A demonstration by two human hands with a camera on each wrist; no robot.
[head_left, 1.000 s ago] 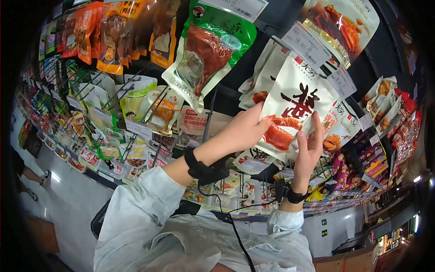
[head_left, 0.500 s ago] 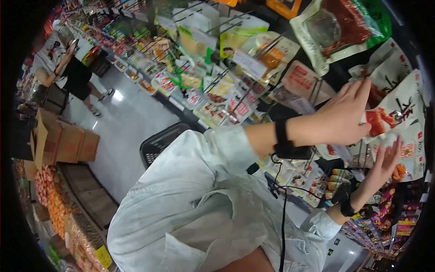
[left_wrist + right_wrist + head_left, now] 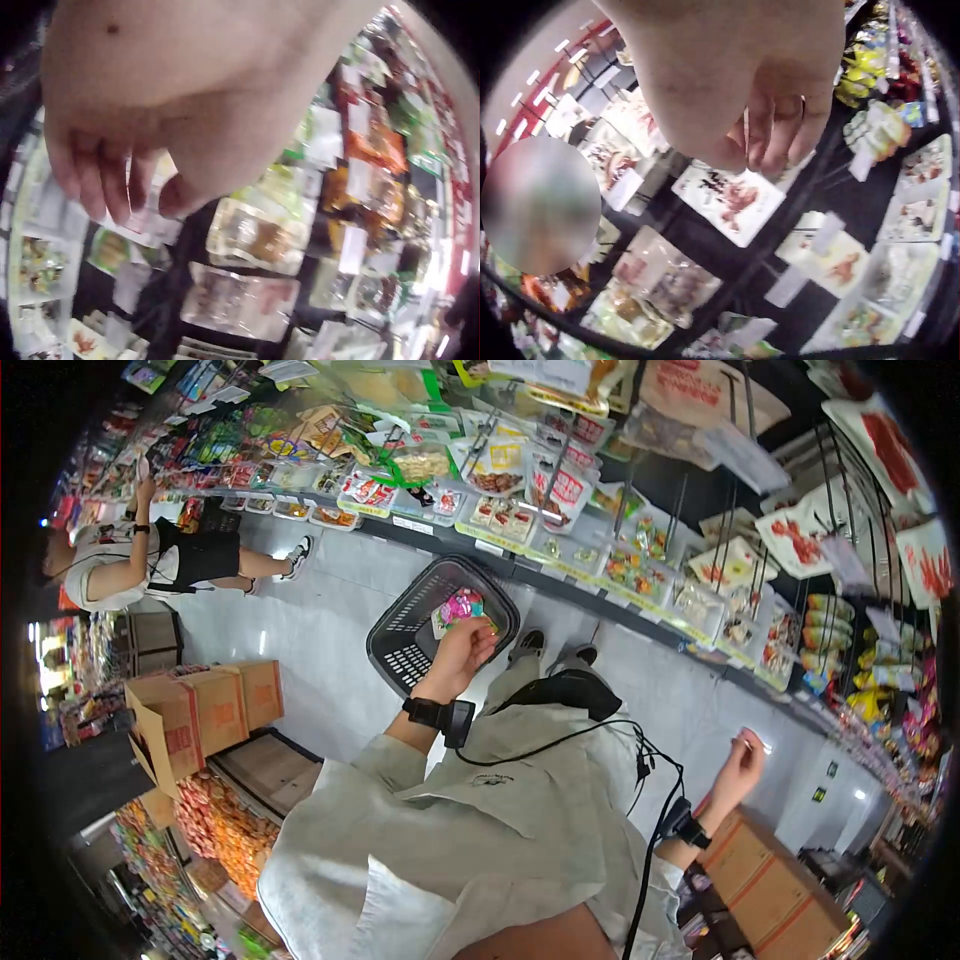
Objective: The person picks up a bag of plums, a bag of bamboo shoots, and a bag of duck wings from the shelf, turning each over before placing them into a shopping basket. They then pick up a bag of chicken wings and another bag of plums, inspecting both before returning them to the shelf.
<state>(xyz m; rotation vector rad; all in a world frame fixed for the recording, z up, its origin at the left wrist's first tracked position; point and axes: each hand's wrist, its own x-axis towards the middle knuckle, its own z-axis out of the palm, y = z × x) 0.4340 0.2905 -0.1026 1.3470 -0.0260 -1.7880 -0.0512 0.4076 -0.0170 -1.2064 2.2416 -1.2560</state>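
Black basket, slotted walls: holds 1 pink packet, partly hidden by the left hand. In the head view, packet lies just beyond the left fingertips; long axis cannot be told. Left hand nearer; right hand well apart. Grip: both hands loosely bent, nothing pinched. Wrist views show no basket. Left wrist view adds hanging fingers, unloaded, with shelf packets beyond; right wrist view adds 1 white packet with dark lettering past the fingers.
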